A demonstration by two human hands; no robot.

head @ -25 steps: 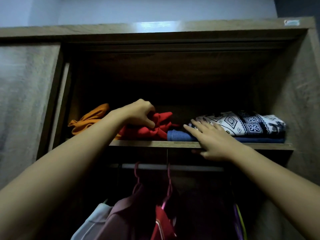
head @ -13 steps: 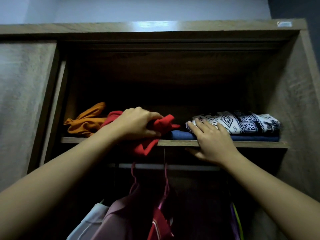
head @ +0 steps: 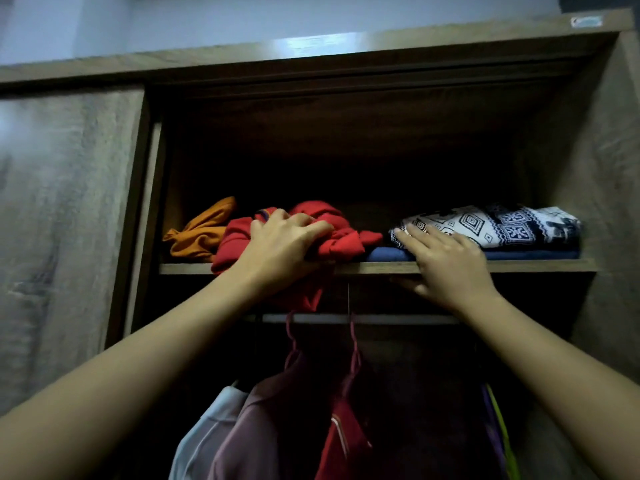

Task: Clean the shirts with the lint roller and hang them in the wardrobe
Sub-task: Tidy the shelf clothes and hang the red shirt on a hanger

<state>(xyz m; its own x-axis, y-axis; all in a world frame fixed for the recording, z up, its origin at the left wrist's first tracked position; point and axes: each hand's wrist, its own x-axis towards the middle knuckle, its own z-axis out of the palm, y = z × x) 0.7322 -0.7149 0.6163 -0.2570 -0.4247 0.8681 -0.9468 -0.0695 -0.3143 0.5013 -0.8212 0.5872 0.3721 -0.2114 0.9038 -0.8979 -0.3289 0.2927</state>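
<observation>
A crumpled red shirt (head: 341, 239) lies on the wardrobe's upper shelf (head: 540, 266), part of it hanging over the shelf's front edge. My left hand (head: 280, 251) is closed on it from above. My right hand (head: 446, 268) rests flat with fingers spread on a folded blue garment (head: 388, 253) and the edge of a black-and-white patterned garment (head: 491, 225), its thumb under the shelf edge. No lint roller is in view.
An orange garment (head: 201, 233) sits at the shelf's left end. Below, a metal rail (head: 398, 319) carries pink hangers (head: 353, 355) with a mauve shirt (head: 263, 427), a pale blue one (head: 204, 431) and a red one (head: 343, 441). A sliding door (head: 69, 220) covers the left.
My left hand has dragged the red shirt forward, so part of it now hangs over the shelf edge. My right hand stays pressed on the folded stack.
</observation>
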